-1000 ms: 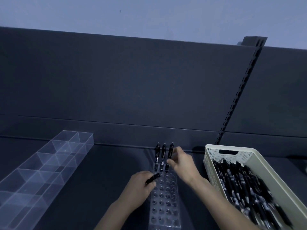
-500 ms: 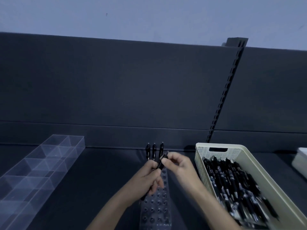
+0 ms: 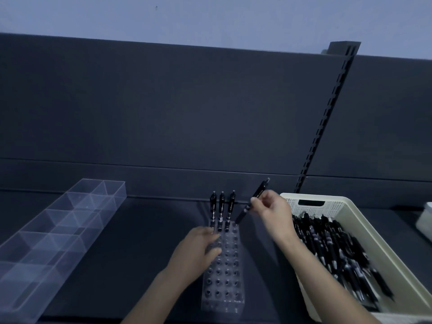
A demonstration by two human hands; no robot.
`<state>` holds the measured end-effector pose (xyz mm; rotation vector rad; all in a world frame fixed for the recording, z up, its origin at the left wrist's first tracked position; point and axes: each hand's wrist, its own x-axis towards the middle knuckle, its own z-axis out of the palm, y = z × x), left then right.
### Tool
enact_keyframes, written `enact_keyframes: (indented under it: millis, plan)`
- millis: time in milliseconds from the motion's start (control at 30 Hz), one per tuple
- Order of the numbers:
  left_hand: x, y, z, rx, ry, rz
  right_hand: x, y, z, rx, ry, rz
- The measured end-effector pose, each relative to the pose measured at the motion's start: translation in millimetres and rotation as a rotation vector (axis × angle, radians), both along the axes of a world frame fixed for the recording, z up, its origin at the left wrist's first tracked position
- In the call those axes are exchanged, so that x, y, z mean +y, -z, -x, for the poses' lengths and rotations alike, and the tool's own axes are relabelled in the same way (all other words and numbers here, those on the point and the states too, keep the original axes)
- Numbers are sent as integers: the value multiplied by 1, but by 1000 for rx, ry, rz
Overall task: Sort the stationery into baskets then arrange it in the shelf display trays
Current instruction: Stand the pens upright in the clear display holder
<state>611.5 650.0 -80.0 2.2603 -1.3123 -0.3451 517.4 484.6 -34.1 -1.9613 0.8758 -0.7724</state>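
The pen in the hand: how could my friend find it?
Find the cream basket full of black pens, then look left to the clear holder with rows of holes. Three pens stand upright in its far row. This pen is the slanted one beside them, pinched by the right hand, tip near the holder's far right corner.
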Motion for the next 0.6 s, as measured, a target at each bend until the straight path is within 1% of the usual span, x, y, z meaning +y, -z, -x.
enact_keyframes:
  millis: [33, 100, 233, 300, 400, 600]
  plan:
    - [0, 2, 1, -30, 41, -69, -3, 1, -2, 26, 8, 35]
    - [-2, 4, 2, -44, 82, -145, -2, 0, -7, 73, -29, 92]
    - [-4, 2, -1, -47, 93, -165, 3, 6, -15, 218, -103, 242]
    - [-5, 1, -2, -51, 103, -164, 4, 11, -18, 281, -122, 285]
    - [-5, -1, -3, -40, 108, -154, 7, 17, -22, 350, -148, 317]
    - [-6, -3, -4, -64, 129, -148, 10, 20, -22, 386, -137, 278]
